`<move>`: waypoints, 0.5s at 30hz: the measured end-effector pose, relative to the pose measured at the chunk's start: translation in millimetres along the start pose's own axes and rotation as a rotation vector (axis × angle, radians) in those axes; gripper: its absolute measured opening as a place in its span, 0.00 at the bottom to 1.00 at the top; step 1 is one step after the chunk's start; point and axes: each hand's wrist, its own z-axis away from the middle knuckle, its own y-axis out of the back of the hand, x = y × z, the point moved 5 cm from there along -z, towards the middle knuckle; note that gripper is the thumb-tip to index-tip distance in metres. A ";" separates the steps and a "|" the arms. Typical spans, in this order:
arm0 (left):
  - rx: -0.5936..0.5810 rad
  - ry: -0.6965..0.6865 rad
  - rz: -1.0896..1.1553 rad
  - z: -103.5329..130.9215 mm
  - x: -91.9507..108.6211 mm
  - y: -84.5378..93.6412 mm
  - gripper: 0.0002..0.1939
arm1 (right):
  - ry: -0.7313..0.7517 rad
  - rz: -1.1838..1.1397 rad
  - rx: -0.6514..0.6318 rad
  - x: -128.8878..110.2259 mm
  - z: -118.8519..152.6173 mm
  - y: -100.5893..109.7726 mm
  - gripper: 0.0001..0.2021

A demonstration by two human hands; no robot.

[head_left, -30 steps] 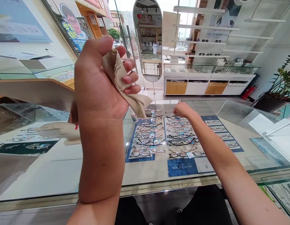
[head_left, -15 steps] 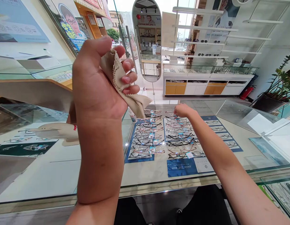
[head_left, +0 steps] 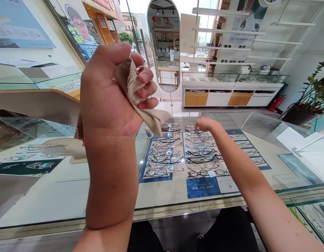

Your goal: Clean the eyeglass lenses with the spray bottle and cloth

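Glass case [head_left: 177,196] holds glasses [head_left: 174,154] (rows); hands: cloth [head_left: 143,101].

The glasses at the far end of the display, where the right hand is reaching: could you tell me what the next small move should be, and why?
Probably close the right hand on the frame under its fingertips and lift it clear. That hand sits at the far row of glasses, while the left hand is raised with the beige cloth gripped in it, apart from any frame.

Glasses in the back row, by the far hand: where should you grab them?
Probably the thin bridge between the lenses of the glasses, pinched from above by the right hand. They lie flat, packed beside other pairs, so the sides are crowded.
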 end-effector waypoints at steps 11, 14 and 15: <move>-0.155 -0.351 -0.370 18.2 -3.9 -7.0 0.09 | -0.039 -0.044 0.114 -18.8 34.6 40.1 0.21; -0.382 -0.465 -0.787 38.6 -5.5 -18.4 0.09 | 0.083 -0.161 0.301 -37.9 66.2 63.0 0.16; -0.488 -0.429 -0.929 44.6 -10.7 -21.7 0.10 | 0.122 -0.209 0.358 -44.6 77.7 69.1 0.14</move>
